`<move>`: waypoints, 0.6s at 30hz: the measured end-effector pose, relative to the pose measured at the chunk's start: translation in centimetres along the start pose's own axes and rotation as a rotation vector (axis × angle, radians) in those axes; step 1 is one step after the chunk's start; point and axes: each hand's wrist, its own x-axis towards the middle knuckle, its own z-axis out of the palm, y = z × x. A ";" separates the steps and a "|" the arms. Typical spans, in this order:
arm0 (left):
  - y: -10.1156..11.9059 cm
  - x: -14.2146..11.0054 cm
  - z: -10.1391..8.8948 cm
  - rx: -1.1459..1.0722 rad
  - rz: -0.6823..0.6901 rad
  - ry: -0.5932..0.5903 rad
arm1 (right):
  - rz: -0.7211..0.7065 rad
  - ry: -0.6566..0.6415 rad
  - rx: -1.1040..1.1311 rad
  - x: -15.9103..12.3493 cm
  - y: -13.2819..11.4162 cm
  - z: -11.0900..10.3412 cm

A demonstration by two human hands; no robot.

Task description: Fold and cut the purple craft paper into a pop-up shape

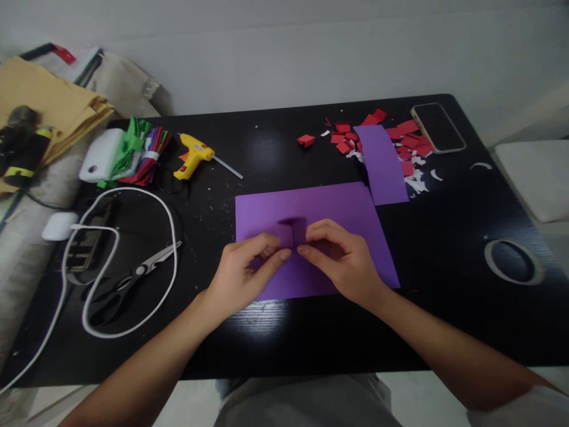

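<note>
**Two-handed pinch on a small creased paper**

From my end, I see a small creased purple paper piece (285,235) held over the large purple sheet (315,204), between the fingertips of both hands. The left hand (251,264) has its thumb and fingers nearly closed on the piece's left side; the right hand (349,261) pinches its right edge, fingertips barely parted. I can't tell whether the piece touches the sheet.

I'd judge this fold wants light, even pressure: line up the edges first, then run a thumb along the crease, without tugging the halves apart. Both forearms angle inward from the near side, wrists low, thumbs towards the body, other fingers curled. The purple strip (384,169) lies beyond the right hand, over red paper scraps (409,127).
</note>
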 end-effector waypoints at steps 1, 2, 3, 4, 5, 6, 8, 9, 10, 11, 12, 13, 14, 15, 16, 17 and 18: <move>0.1 0.1 0.0 0.037 0.027 0.001 | 0.014 -0.003 0.011 0.0 0.0 0.0; 0.1 0.1 -0.1 0.066 0.050 0.005 | 0.044 -0.018 0.029 0.0 -0.1 0.1; 0.2 0.2 -0.1 0.086 0.065 0.014 | 0.081 -0.034 0.050 0.0 -0.1 0.1; 0.2 0.2 -0.2 0.098 0.072 0.026 | 0.118 -0.050 0.068 -0.1 -0.1 0.2; 0.2 0.2 -0.2 0.101 0.063 0.036 | 0.147 -0.064 0.080 -0.1 -0.1 0.2; 0.1 0.2 -0.1 0.093 0.042 0.045 | 0.166 -0.073 0.084 -0.1 -0.1 0.2; -0.1 0.0 0.1 0.044 -0.011 0.051 | 0.178 -0.079 0.084 -0.2 -0.1 0.2; -0.2 -0.1 0.2 0.011 -0.033 0.053 | 0.180 -0.078 0.083 -0.2 -0.1 0.2; -0.3 -0.2 0.3 -0.020 -0.047 0.055 | 0.181 -0.076 0.082 -0.2 -0.1 0.2; -0.3 -0.2 0.4 -0.047 -0.050 0.056 | 0.178 -0.069 0.084 -0.2 -0.1 0.2; -0.3 -0.2 0.4 -0.067 -0.044 0.056 | 0.170 -0.062 0.088 -0.2 0.0 0.1; -0.3 -0.2 0.4 -0.082 -0.035 0.051 | 0.157 -0.058 0.095 -0.1 0.0 0.1; -0.2 -0.2 0.3 -0.095 -0.026 0.042 | 0.140 -0.057 0.103 -0.1 0.1 0.1; 0.0 -0.2 0.2 -0.108 -0.019 0.029 | 0.123 -0.061 0.112 0.0 0.1 0.0; 0.1 -0.1 0.1 -0.120 -0.015 0.015 | 0.110 -0.067 0.121 0.0 0.1 0.0; 0.2 -0.1 0.0 -0.131 -0.017 0.003 | 0.104 -0.075 0.131 0.1 0.1 0.0; 0.3 0.0 -0.1 -0.142 -0.020 -0.005 | 0.103 -0.084 0.141 0.1 0.1 -0.1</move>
